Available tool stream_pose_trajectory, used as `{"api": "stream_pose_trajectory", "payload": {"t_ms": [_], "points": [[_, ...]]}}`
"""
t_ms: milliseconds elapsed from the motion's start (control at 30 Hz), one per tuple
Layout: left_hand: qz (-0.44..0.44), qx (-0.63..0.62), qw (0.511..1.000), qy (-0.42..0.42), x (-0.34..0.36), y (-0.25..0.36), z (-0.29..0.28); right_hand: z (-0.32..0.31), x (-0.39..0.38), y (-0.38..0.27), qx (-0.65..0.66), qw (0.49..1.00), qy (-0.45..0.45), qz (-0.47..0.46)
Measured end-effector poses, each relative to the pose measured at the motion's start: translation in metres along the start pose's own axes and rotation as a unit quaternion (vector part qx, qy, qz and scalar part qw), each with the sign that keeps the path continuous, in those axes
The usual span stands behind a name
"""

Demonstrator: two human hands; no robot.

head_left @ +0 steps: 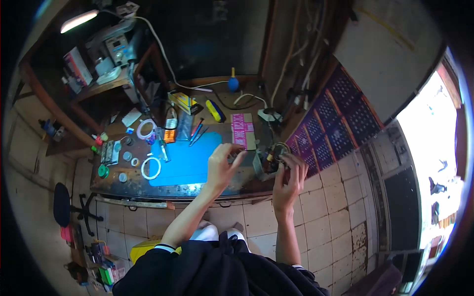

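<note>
Dark sleeves (207,269) lowest; above, left hand (221,165) pinching a small grey piece (233,154) beside blue mat (185,160); right hand (290,177) gripping a small dark device (274,155) at workbench's (123,185) right front corner.

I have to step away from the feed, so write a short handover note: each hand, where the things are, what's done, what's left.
Left hand: raised over the bench's right part, fingers curled; whether it holds anything is unclear.
Right hand: at the bench's right end, fingers on a small dark device with a wire loop on top.
Blue mat: left of the hands, bare; tape rolls beside it.
Done: device in hand.
Left: cannot be judged from this view.
</note>
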State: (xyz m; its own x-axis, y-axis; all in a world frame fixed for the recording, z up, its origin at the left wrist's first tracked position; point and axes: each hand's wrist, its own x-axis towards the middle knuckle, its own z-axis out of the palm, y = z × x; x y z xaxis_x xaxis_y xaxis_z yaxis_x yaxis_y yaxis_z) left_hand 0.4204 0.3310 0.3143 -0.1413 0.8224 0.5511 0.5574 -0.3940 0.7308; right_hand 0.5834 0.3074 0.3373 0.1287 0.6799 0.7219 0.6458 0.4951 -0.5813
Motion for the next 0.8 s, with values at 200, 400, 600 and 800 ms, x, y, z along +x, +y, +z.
{"api": "stream_pose_trajectory", "payload": {"t_ms": [200,400,600,800], "points": [[-0.044,0.03,0.989,0.137,0.009,-0.017,-0.088,0.046,0.009,-0.042,0.143,0.988,-0.054,-0.017],[-0.124,0.072,0.982,0.122,-0.002,-0.1,-0.116,0.147,-0.008,-0.035,0.21,0.95,-0.217,0.077],[-0.138,0.177,0.974,0.01,-0.022,-0.163,-0.086,0.229,-0.045,0.01,0.087,0.947,-0.308,-0.035],[-0.144,0.216,0.966,-0.004,-0.014,-0.181,-0.071,0.268,-0.052,0.014,-0.008,0.935,-0.334,-0.115]]}}
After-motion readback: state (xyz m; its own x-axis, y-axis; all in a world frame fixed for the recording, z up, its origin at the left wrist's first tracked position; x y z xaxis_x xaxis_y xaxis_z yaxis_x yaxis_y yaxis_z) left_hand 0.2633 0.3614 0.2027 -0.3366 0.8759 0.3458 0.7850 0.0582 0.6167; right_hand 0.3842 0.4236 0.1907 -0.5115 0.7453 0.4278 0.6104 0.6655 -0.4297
